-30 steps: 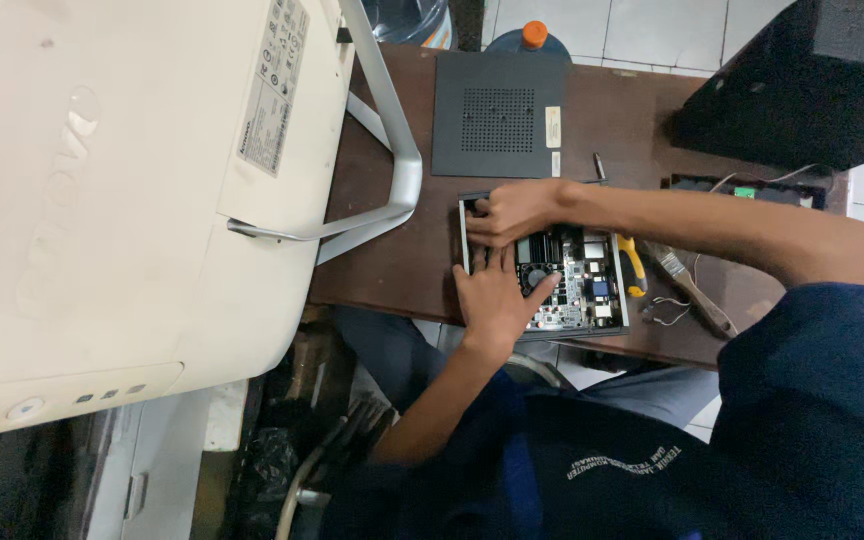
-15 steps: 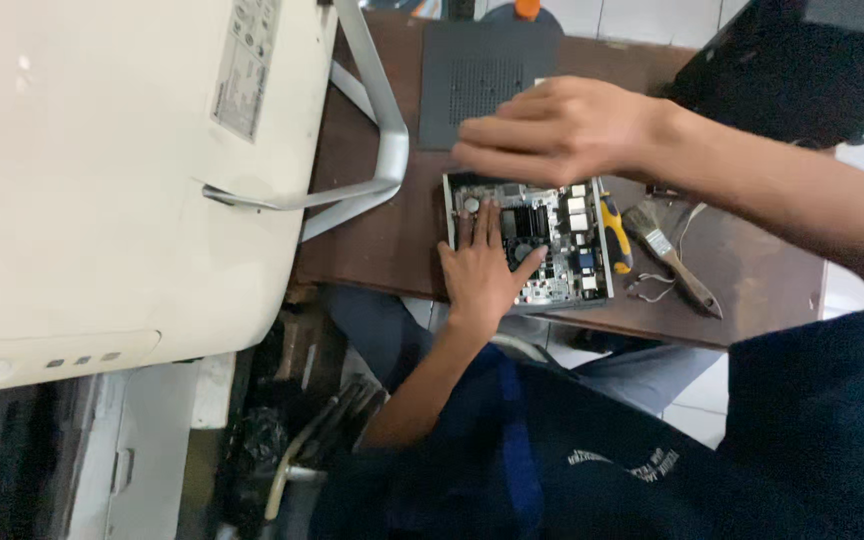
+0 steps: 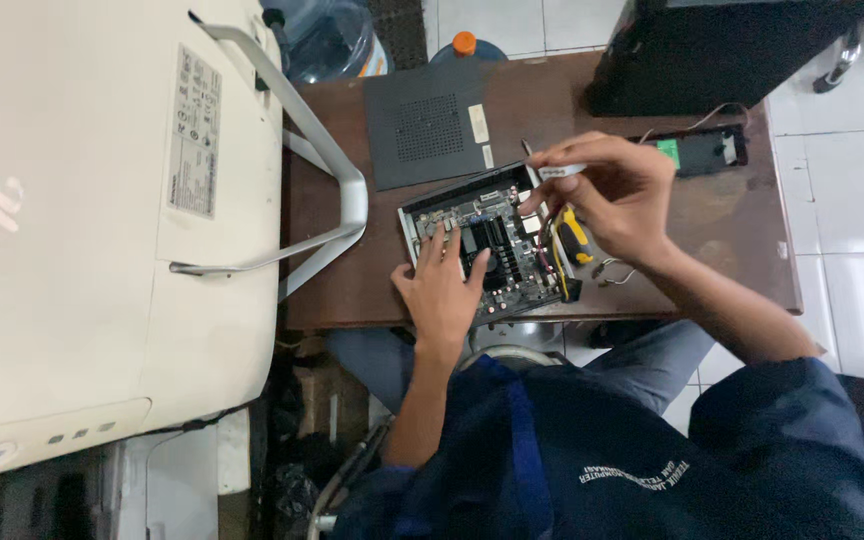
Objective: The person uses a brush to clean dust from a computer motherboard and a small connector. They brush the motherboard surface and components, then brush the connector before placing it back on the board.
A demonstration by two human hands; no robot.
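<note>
Brown table point(image 3: 732, 230) mid-frame: your left hand point(image 3: 442, 285) lies flat on the open board point(image 3: 497, 250); your right hand point(image 3: 617, 190) pinches a small white part point(image 3: 562, 171), which could slip into the components.

Brown table point(image 3: 732, 215), opened small computer point(image 3: 487, 250), black cover panel point(image 3: 430, 125), screwdriver point(image 3: 574, 237)

A person sits at a brown table point(image 3: 742, 250) with an opened small computer case point(image 3: 484, 250) as the centre of things. The left hand point(image 3: 442, 285) lies flat on the case's near-left part, fingers spread over the circuit board point(image 3: 497, 245). The right hand point(image 3: 612, 195) hovers at the case's right edge, pinching a small white piece point(image 3: 562, 172) between fingertips. Just right of the case lies a yellow-handled screwdriver point(image 3: 574, 238). Beyond the case rests a dark vented cover panel point(image 3: 427, 125). Left of the case stands a big white all-in-one computer point(image 3: 92, 230) on its metal stand point(image 3: 337, 190).
</note>
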